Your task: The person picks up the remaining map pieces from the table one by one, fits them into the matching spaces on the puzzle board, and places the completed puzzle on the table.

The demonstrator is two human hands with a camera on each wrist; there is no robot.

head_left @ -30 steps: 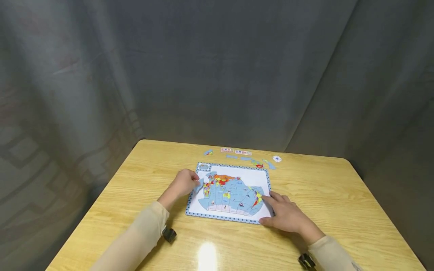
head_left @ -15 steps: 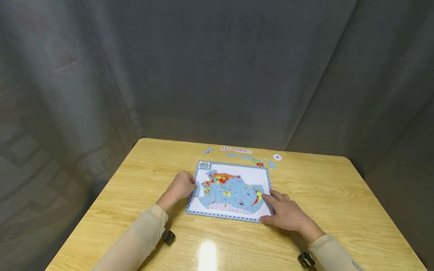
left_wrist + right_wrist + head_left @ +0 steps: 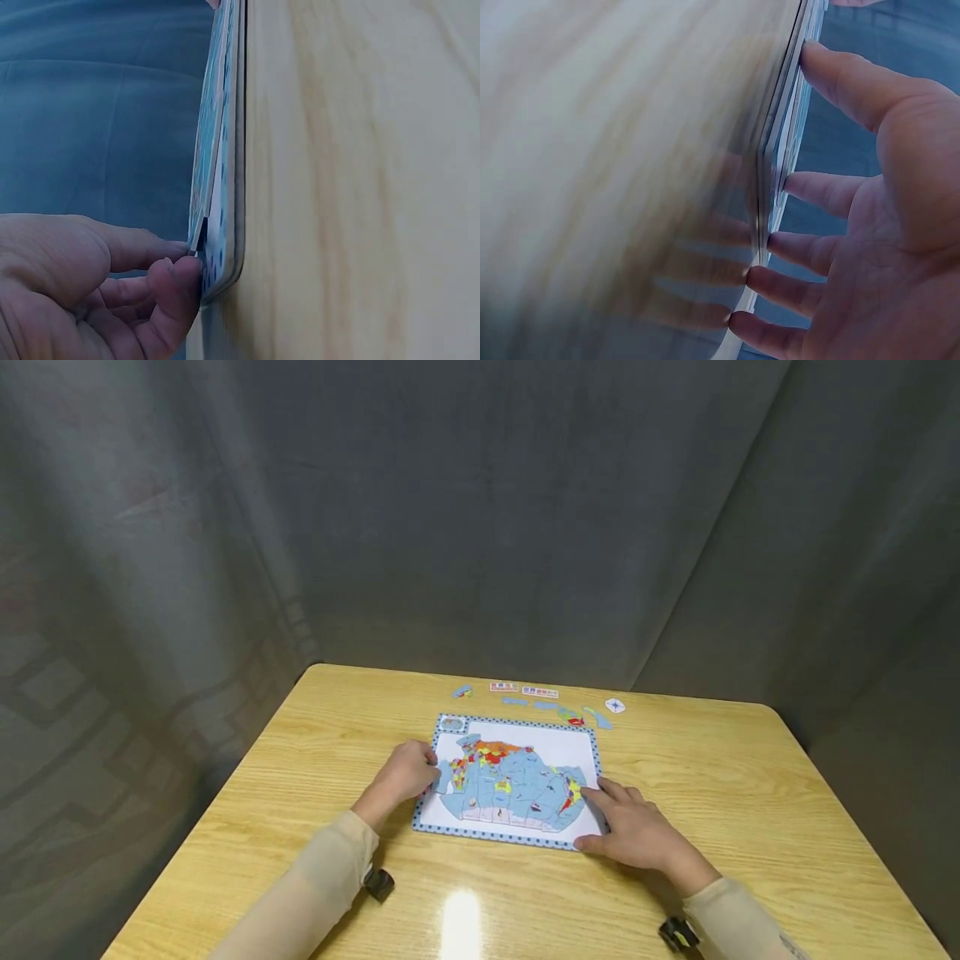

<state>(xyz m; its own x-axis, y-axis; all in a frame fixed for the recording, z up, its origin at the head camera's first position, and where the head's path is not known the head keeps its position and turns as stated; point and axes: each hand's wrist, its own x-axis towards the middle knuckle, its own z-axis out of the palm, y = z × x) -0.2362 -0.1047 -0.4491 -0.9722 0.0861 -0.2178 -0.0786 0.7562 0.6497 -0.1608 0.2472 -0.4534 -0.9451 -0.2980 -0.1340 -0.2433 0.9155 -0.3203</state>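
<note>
Passage over board between left grip and right grip, pieces beyond

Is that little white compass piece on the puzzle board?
No, the compass piece lies on the table, beyond the far edge of the puzzle board.

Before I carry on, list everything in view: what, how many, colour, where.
Curtain: one, grey, behind the table
Table: one, light wood, under the board
Board: one, white with blue dotted border, on the table
Joined map pieces: several, mostly blue, on the board
Held piece: one, blue, over the board's left side
Loose pieces: about five, blue and multicoloured, beyond the board
Label strips: two, mostly white, near the far edge
Compass card: one, white and blue, beyond the far right corner
Sleeves: two, cream
Left hand: one, pinching the held piece
Right hand: one, touching the board's right side
</note>
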